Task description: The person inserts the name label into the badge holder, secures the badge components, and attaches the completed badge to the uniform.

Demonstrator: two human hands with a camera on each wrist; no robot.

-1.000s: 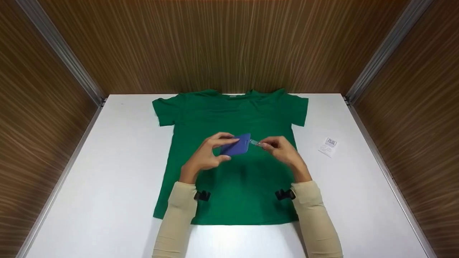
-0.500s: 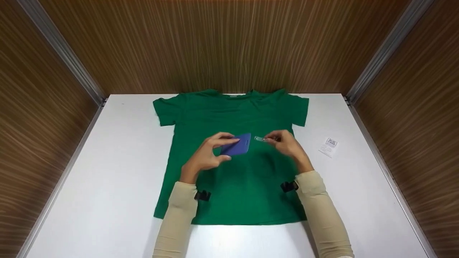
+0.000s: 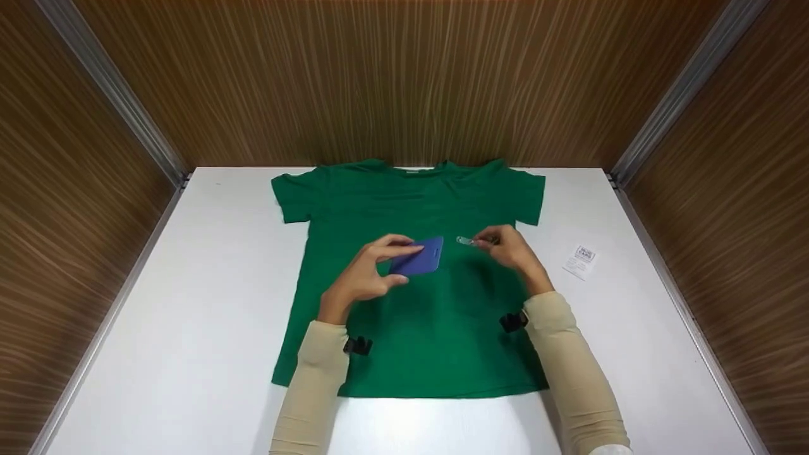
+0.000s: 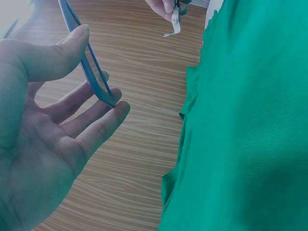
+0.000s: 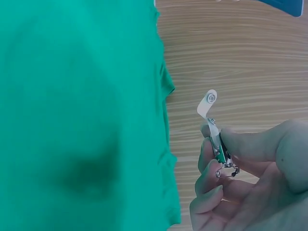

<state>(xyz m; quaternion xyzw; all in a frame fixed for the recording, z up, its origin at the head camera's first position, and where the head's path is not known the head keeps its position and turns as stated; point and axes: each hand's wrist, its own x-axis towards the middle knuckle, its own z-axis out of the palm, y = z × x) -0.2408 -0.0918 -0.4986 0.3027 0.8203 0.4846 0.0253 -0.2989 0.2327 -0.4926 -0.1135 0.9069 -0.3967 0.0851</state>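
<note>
In the head view my left hand (image 3: 363,277) grips a blue-purple badge holder (image 3: 425,259), thumb below and fingers above, with the slotted end pointing right. Seen edge-on in the left wrist view, the badge holder (image 4: 91,77) sits between thumb and fingertips. To its right, my right hand (image 3: 510,249) pinches a badge clip whose clear strap (image 3: 465,241) sticks out toward the holder, a small gap away. The right wrist view shows the metal badge clip (image 5: 219,147) between thumb and fingers, its strap unsnapped and bent. Both hands are above a green T-shirt (image 3: 411,341).
The T-shirt lies spread on a white table (image 3: 208,284), collar at the far side. A small white printed card (image 3: 580,262) lies right of the shirt. Wood-grain panels (image 3: 404,82) enclose the table at the back and both sides.
My right hand has drawn the badge clip away from the holder's slot, rightward and slightly toward the back. The left hand and badge holder have stayed almost still.
</note>
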